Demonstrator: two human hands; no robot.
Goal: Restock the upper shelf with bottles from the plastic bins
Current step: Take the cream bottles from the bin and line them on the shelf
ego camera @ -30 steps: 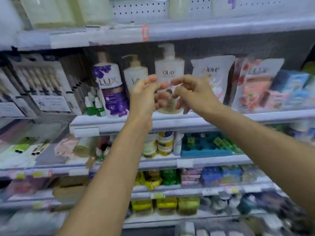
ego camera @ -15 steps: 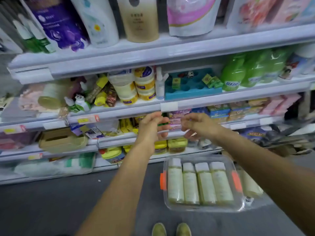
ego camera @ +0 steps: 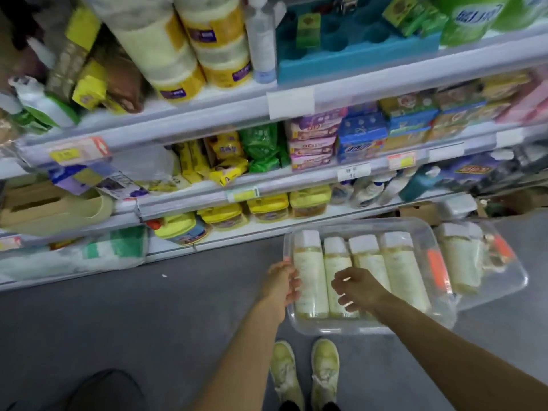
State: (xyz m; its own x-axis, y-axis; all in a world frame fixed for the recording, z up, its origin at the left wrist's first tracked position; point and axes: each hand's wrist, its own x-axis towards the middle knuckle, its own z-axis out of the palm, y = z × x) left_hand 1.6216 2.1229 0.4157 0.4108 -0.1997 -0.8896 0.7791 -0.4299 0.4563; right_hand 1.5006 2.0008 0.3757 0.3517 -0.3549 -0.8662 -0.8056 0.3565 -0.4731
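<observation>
Since the earlier frame both hands have dropped from shelf height down to the clear plastic bin [ego camera: 367, 329] on the floor, and the view has tipped down with them. The left hand [ego camera: 282, 281] lies at the bin's left edge, its fingers curling against the leftmost bottle [ego camera: 310, 280]; whether it grips yet I cannot tell. The right hand [ego camera: 357, 287] hovers loosely curled over the second bottle [ego camera: 336, 262], holding nothing. Four cream bottles lie flat side by side in this bin, and a second bin [ego camera: 516, 280] sits just to the right with at least one more. To do this well, I would wrap each bottle around its middle, lift straight up clear of its neighbours and the rim, then turn it cap-up before raising it to the upper shelf, which is out of view.
</observation>
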